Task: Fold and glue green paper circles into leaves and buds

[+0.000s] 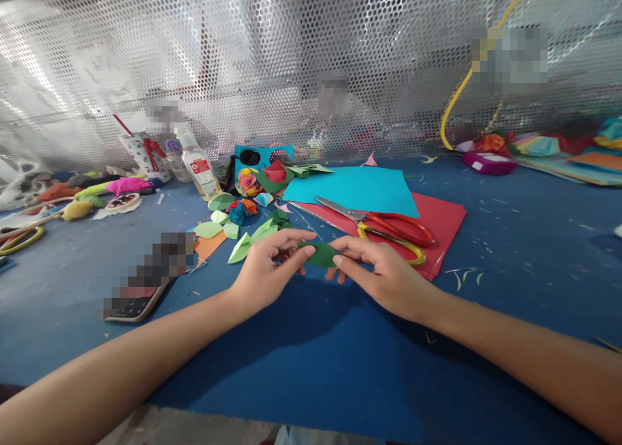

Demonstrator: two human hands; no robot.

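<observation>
A dark green paper leaf point(321, 255) is held above the blue table between both hands. My left hand point(275, 260) pinches its left end between thumb and fingers. At the opposite end, my right hand point(376, 270) grips it the same way. Just behind the hands lie several light green paper leaves point(240, 247) and a darker green cut piece point(279, 219). Scissors point(383, 228) with red and yellow handles rest on red paper point(444, 218) and a cyan sheet point(357, 189), close behind my right hand.
A phone point(146, 296) lies left of my hands, beside orange paper point(210, 245). Farther back stand a glue bottle point(200, 166) and a patterned tumbler point(143, 153). A perforated metal screen point(272, 56) closes off the rear. Colourful yarn point(129, 185) sits at left, a purple box point(490, 162) at right.
</observation>
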